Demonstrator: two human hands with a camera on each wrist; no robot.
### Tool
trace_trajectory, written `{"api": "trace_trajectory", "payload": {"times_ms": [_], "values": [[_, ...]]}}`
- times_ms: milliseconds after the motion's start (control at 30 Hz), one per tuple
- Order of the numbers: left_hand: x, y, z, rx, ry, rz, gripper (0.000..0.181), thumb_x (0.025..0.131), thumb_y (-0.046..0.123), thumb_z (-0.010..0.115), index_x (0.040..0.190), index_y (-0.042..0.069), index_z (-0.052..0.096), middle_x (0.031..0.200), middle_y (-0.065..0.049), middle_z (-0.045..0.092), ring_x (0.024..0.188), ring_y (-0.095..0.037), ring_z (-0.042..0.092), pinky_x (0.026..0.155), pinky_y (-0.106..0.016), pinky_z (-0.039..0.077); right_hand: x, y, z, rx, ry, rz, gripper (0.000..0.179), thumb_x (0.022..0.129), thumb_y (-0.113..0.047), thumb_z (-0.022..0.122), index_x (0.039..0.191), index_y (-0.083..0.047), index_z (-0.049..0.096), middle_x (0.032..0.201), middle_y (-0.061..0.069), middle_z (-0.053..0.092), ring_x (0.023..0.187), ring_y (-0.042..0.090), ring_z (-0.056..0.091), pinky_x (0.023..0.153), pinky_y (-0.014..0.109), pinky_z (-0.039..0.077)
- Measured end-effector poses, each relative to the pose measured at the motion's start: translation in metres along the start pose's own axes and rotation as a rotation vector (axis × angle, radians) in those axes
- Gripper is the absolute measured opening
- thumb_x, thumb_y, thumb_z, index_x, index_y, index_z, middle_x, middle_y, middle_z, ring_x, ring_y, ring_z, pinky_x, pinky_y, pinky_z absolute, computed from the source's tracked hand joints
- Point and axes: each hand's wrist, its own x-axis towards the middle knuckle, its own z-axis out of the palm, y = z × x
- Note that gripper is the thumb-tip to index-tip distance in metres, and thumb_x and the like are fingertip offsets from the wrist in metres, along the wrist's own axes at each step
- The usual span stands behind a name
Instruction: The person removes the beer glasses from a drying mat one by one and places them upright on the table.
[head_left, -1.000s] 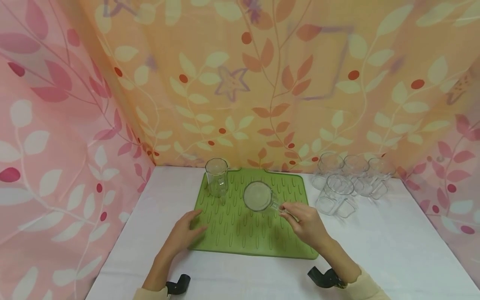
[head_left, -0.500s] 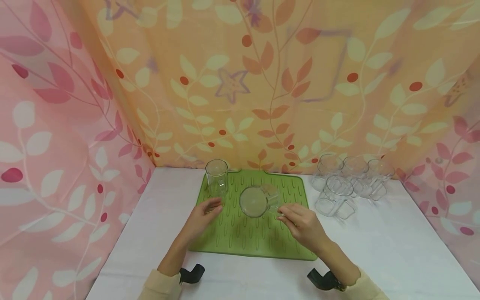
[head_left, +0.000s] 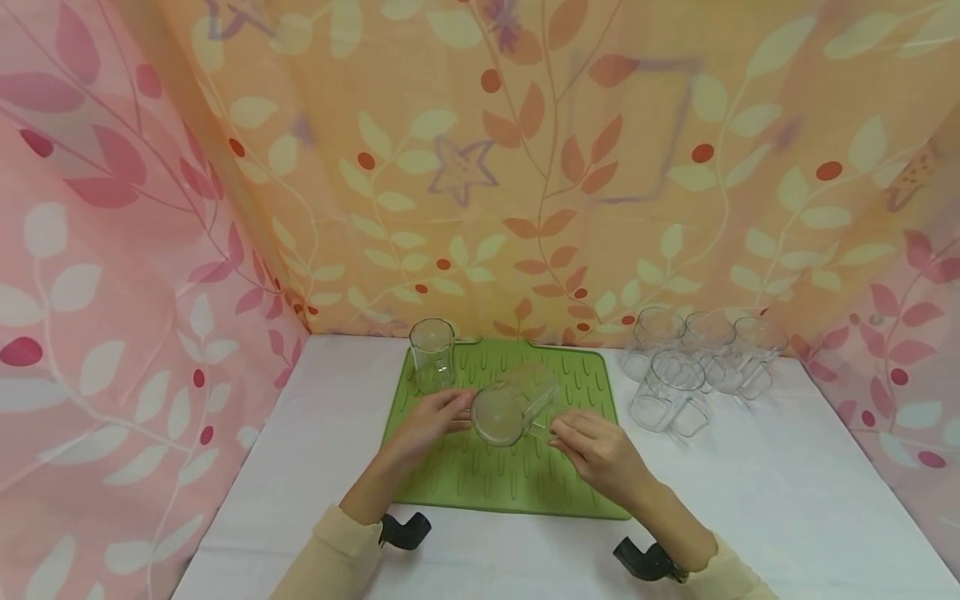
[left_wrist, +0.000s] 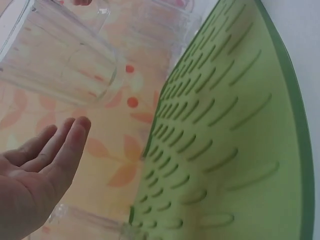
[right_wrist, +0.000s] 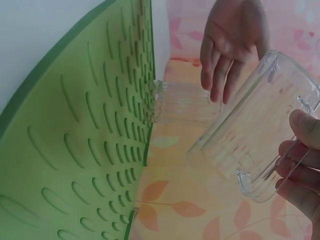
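Observation:
A clear glass mug [head_left: 498,415] hangs tilted above the green ridged mat [head_left: 517,487], one round end facing the head camera. My right hand [head_left: 600,457] grips it by the handle; in the right wrist view the fingers [right_wrist: 300,172] and thumb curl round that handle. Close to the mug's left side is my left hand [head_left: 426,427], its fingers extended. The left wrist view shows a small gap between those fingertips [left_wrist: 80,127] and the glass [left_wrist: 65,65]. Another clear mug [head_left: 432,354] stands on the mat's back left corner.
Several more clear glass mugs [head_left: 675,371] stand grouped at the back right of the white table [head_left: 757,492]. A patterned cloth [head_left: 465,225] rises behind the table, with pink cloth [head_left: 127,350] at the left side.
My left hand has moved right and inward, up to the held mug. The mug has tilted further and shifted slightly left and nearer, the right hand still gripping its handle.

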Motion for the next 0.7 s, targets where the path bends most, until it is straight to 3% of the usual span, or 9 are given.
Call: {"api": "trace_trajectory", "payload": {"times_ms": [167,333,500,700], "values": [[0.006,0.002,0.002,-0.145,-0.114,-0.055,0.065,0.100,0.048,0.048,0.136,-0.006,0.050,0.114,-0.008,0.069,0.106,-0.017,0.066,0.099,-0.038,0.053,-0.001,0.000,0.001,-0.011,-0.013,-0.029,0.030,0.101,-0.023,0.053,0.085,-0.004,0.071,0.081,0.003,0.073,0.080,0.020,0.069,0.072,0.030,0.060],[0.009,0.003,0.004,-0.280,-0.217,-0.109,0.072,0.099,0.050,0.047,0.137,-0.011,0.045,0.108,-0.001,0.068,0.097,-0.014,0.067,0.090,-0.035,0.057,-0.003,-0.001,0.003,-0.045,-0.031,-0.060,0.031,0.101,-0.022,0.052,0.086,-0.004,0.072,0.082,0.003,0.073,0.081,0.019,0.069,0.073,0.028,0.060],[0.011,0.004,0.007,-0.404,-0.274,-0.184,0.070,0.100,0.048,0.047,0.144,-0.005,0.039,0.125,-0.018,0.062,0.105,-0.023,0.067,0.092,-0.042,0.057,-0.005,-0.001,0.006,-0.051,-0.038,-0.082,0.031,0.101,-0.021,0.052,0.086,-0.003,0.073,0.083,0.005,0.074,0.080,0.021,0.070,0.071,0.029,0.061],[0.012,0.000,0.010,-0.498,-0.344,-0.258,0.066,0.104,0.045,0.038,0.154,0.007,0.019,0.149,-0.034,0.033,0.127,-0.043,0.052,0.100,-0.058,0.046,-0.011,0.000,0.009,-0.086,-0.023,-0.106,0.036,0.103,-0.021,0.048,0.084,-0.003,0.074,0.081,0.007,0.075,0.078,0.023,0.072,0.070,0.031,0.061]]}}
